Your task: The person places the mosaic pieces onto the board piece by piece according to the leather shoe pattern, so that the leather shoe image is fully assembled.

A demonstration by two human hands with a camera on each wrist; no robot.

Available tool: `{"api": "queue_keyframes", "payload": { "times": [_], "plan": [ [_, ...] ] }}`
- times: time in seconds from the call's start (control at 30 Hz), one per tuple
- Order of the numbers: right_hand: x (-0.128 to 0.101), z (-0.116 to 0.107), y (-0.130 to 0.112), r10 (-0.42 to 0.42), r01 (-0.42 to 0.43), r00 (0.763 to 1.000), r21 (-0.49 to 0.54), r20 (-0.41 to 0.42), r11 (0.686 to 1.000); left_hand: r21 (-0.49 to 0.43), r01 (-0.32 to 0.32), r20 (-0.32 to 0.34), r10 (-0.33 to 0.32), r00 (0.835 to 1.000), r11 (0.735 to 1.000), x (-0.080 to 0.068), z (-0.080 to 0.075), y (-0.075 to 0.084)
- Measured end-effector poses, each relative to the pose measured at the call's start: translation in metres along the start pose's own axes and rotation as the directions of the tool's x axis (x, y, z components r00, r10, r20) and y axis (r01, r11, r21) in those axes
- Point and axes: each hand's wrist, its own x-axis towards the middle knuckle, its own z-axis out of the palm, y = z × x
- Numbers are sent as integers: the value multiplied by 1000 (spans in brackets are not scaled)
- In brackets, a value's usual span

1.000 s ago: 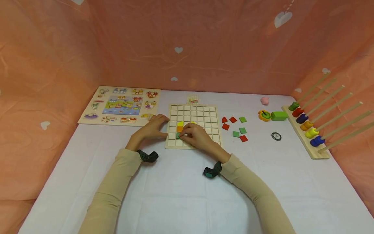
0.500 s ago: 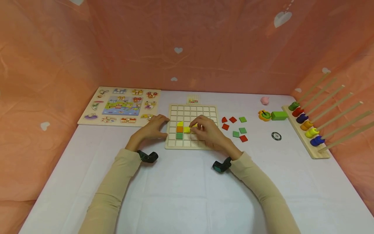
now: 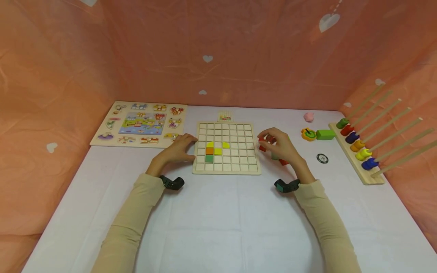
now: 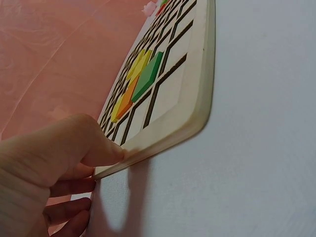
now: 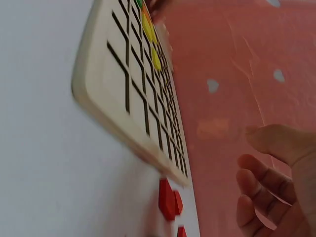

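Note:
A wooden grid board [image 3: 239, 161] lies flat on the white table. Near its left side sit three yellow tiles [image 3: 218, 151], an orange tile [image 3: 209, 151] and a green tile [image 3: 209, 158]. My left hand [image 3: 177, 149] rests at the board's left edge. In the left wrist view its thumb [image 4: 98, 148] presses that edge of the board [image 4: 197, 74]. My right hand [image 3: 278, 146] hovers to the right of the board, over loose red tiles [image 3: 262, 148] and green ones. In the right wrist view its fingers [image 5: 261, 182] are loosely curved and hold nothing, above red tiles [image 5: 168, 200].
A picture puzzle board [image 3: 140, 123] lies at the back left. A peg rack with coloured rings [image 3: 358, 149] runs along the right edge. A green block [image 3: 325, 134], a yellow ring piece [image 3: 308, 134], a pink piece [image 3: 308, 116] and a black chip [image 3: 322, 158] lie nearby.
My right hand has left the tiles on the board and swung right to the loose tiles beside it. The left hand has stayed at the board's edge.

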Motion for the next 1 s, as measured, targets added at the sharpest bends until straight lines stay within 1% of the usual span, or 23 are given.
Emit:
{"api": "queue_keyframes", "payload": {
  "times": [0.1,0.23,0.3,0.37,0.47,0.67,0.77,0.87,1.0],
  "plan": [
    [-4,-8,7,79,-79,997,-26,1,997,0,-3,-1,3,1000,1000,0,0,0],
    [-8,-11,15,177,-174,984,-62,35,983,3,-1,0,1,1000,1000,0,0,0],
    [-9,-10,19,208,-203,976,-82,63,976,4,0,1,0,1000,1000,0,-1,0],
    [-10,-7,23,220,-211,972,-102,87,972,5,1,2,-1,1000,1000,0,-1,1],
    [-12,-3,27,206,-192,973,-130,106,973,3,2,7,-2,1000,1000,0,-1,1],
    [-13,2,31,165,-147,980,-153,113,977,4,9,11,-9,1000,1000,0,0,1],
    [-12,3,32,148,-128,982,-159,115,979,8,1,4,-1,1000,1000,1,0,-1],
    [-11,4,31,146,-126,982,-159,120,979,11,-8,0,8,1000,1000,1,1,-2],
    [-8,5,27,153,-136,981,-141,116,981,3,-1,5,1,1000,1000,1,1,-2]
  ]
}}
